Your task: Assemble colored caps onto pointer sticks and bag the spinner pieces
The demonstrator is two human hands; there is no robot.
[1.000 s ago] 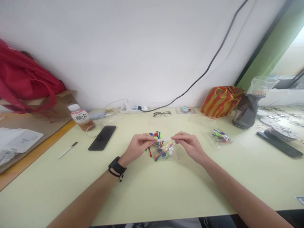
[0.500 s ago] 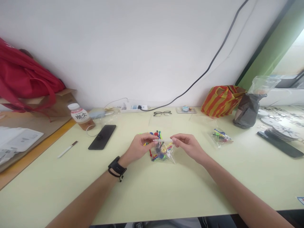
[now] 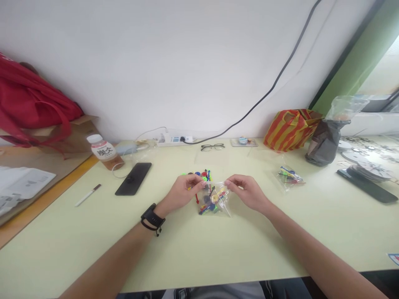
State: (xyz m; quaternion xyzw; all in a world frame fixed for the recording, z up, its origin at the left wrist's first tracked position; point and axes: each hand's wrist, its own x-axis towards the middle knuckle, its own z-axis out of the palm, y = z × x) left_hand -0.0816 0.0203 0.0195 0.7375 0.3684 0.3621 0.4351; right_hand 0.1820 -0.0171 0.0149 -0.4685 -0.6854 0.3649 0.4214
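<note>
A clear plastic bag with small coloured plastic parts inside hangs or rests upright over the table, its top edge stretched between my hands. My left hand pinches the left corner of that edge between thumb and fingers; a black watch sits on the wrist. The right corner is pinched by my right hand. Behind the bag lie loose coloured parts, red, blue and green, partly hidden by my left hand and the bag. Whether the bag's bottom touches the table I cannot tell.
On the pale table, a black phone, a pen and a drink bottle lie to the left. Glasses and a power strip are at the back. Another filled bag, a striped bag and discs stand right.
The bag's top edge is pulled a little differently between my fingers, and my right hand sits slightly lower along its corner. Both hands keep their pinch; the view has shifted slightly.
</note>
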